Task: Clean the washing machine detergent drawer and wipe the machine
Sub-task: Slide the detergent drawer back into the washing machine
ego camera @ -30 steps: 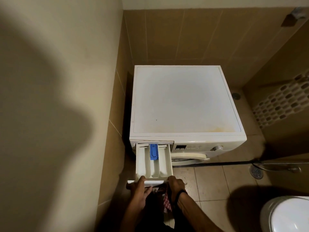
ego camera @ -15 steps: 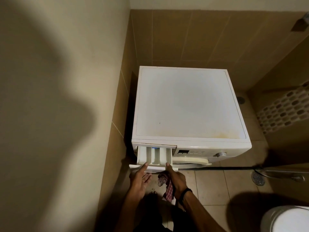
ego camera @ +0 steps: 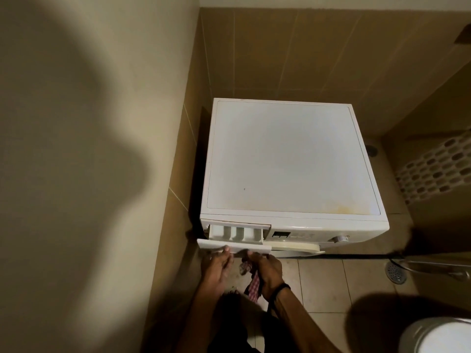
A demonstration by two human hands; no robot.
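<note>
The drawer (ego camera: 235, 234) is being shown only partly out of the machine (ego camera: 290, 159), with a short stretch of its three pale compartments exposed. Whether they are clean is too small to be told. The drawer stage is being judged as near its end, since both hands are being set against the front panel as if for pushing, and the cloth (ego camera: 252, 284) is being held clear of the compartments. The wiping is being judged as not yet done: a yellowish stain (ego camera: 341, 208) is being seen on the lid, at about 2 o'clock from the drawer.

The left hand (ego camera: 216, 266) is being pressed with fairly straight fingers on the panel's lower edge, and nothing is being held in it. The right hand (ego camera: 267, 268) is being clamped round the checked cloth, which is hanging at 6 o'clock from the panel, while a fingertip is being laid on the panel. The hands are being held apart, side by side, with the drawer lying at 12 o'clock from them and touching the fingertips.
</note>
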